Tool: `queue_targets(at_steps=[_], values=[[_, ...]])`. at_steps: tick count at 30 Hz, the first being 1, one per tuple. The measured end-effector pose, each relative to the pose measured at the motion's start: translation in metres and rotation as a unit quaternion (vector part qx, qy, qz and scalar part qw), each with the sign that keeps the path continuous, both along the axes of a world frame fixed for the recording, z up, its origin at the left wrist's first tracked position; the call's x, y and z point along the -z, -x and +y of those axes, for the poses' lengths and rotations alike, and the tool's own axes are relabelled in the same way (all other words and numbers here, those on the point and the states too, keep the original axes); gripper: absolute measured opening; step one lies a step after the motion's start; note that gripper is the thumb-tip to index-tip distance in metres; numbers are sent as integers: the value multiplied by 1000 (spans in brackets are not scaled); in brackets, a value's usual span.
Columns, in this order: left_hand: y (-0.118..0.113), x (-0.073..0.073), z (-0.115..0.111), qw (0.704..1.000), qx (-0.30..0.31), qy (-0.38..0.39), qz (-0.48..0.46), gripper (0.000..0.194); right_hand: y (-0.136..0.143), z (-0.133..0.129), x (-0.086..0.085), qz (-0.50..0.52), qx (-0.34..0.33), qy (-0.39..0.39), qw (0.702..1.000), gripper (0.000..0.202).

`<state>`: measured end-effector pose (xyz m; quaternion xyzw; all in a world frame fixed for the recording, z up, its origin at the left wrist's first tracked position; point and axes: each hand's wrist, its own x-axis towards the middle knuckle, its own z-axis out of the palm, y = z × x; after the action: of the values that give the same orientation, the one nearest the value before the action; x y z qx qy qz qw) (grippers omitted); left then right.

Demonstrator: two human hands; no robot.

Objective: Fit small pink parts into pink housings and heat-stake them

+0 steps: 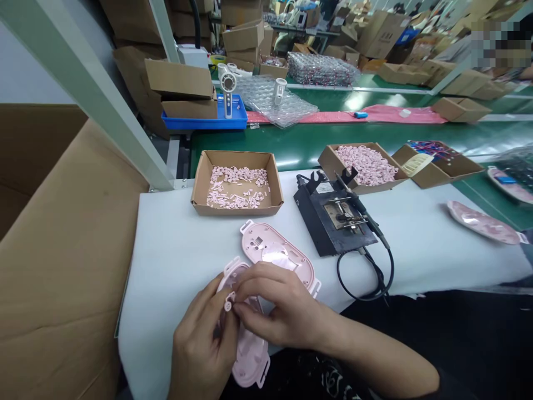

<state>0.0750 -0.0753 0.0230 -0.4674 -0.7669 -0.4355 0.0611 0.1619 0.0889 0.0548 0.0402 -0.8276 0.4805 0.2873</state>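
Note:
My left hand grips a pink oval plastic shell by its side, tilted above the near edge of the white table. A small pink plastic part with a round end shows between the fingertips of both hands. My right hand is closed, its thumb and fingers pinching at that small part over the shell. Just behind the hands lies a second pink shell, its inside facing up. My fingers cover the middle of the held shell.
Behind the shells stands a cardboard box with small pink parts. A black electric screwdriver stand with a cable is to the right. Further off are a fuller box of pink parts, a box with wires and another pink shell.

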Motion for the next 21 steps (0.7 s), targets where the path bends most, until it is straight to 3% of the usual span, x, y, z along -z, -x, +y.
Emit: queue_targets(at_steps=[5, 9, 14, 18, 21], values=[[-3, -1, 2, 997, 18, 10, 70, 40, -7, 3, -3, -49, -18, -25, 998, 15], [-4, -3, 2, 998, 13, -1, 56, 41, -9, 10, -7, -20, -34, -10, 999, 13], [-10, 0, 3, 997, -53, -7, -57, 39, -10, 13, -12, -55, 28, 82, 995, 4], [-16, 0, 2, 979, -73, -4, -189, 51, -12, 9, -10, -104, -7, 74, 992, 9], [-19, -5, 3, 971, -69, 1, -227, 46, -12, 7, -5, -112, 6, 59, 992, 9]])
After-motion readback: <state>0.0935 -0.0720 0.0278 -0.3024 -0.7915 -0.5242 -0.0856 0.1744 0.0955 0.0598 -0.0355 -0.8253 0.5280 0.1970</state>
